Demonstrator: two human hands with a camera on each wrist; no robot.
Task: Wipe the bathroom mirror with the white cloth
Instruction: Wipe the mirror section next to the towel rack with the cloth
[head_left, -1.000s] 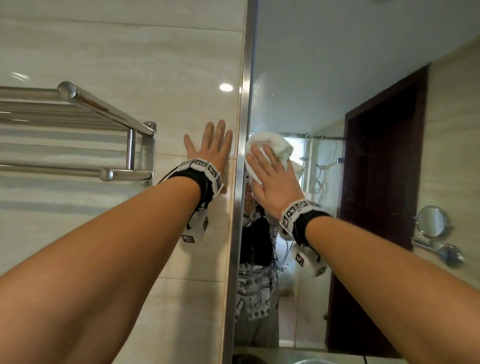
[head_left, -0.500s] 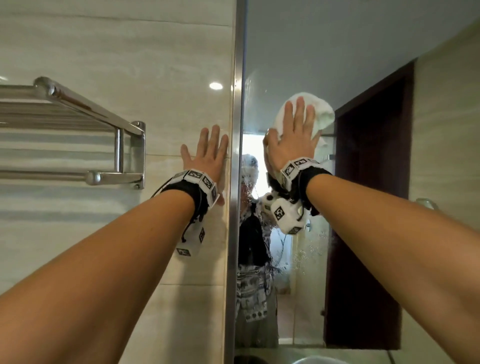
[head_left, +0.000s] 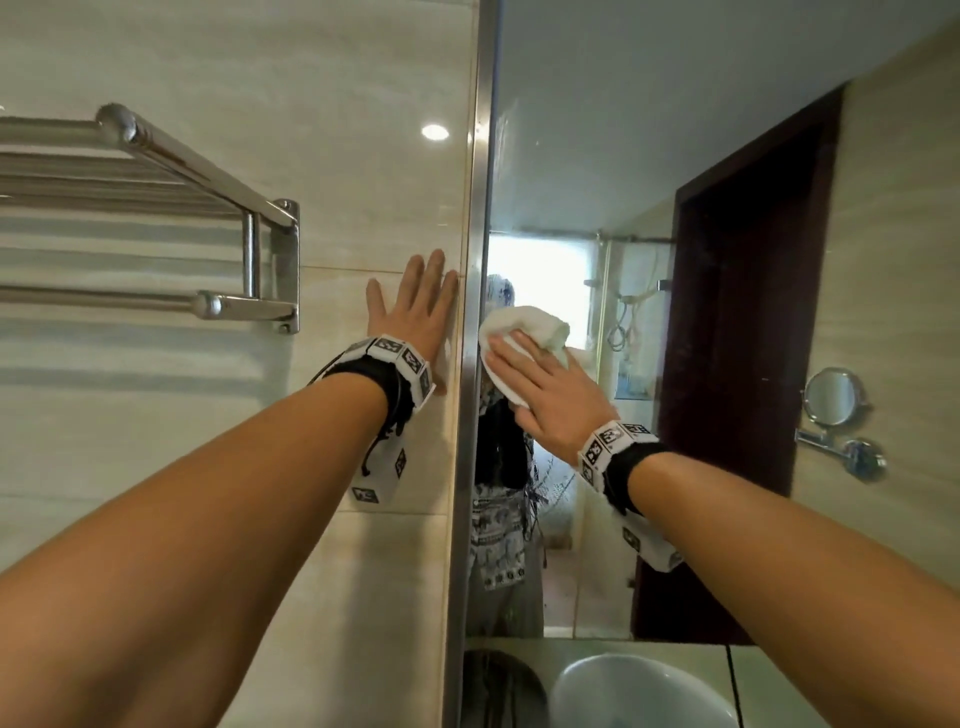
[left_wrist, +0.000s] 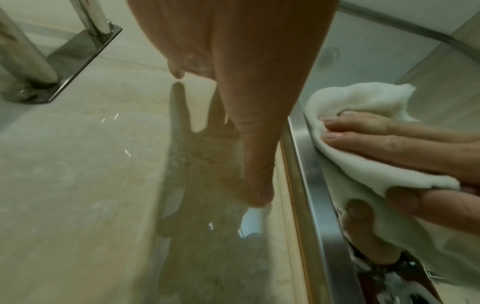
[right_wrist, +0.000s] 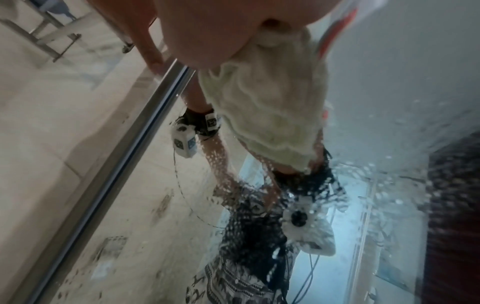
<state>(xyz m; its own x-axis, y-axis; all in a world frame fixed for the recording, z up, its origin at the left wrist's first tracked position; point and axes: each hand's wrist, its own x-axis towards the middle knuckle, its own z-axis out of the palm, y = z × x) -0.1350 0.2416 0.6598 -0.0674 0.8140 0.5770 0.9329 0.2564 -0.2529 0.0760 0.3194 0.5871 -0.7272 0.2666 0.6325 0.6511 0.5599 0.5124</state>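
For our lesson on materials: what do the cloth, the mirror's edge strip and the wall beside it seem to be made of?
White cloth: soft terry-like fabric, fuzzy and crumpled. Mirror edge strip: brushed metal, probably steel, with a dull grey sheen. Wall: glossy veined tile, ceramic or stone, showing grout lines and a reflected lamp.

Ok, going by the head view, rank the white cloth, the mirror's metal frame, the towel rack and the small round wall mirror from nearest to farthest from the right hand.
1. white cloth: pressed under the right hand, on the mirror glass.
2. metal frame: just left of the cloth.
3. small round wall mirror: off to the right, seen as a reflection.
4. towel rack: far left, on the tiled wall.
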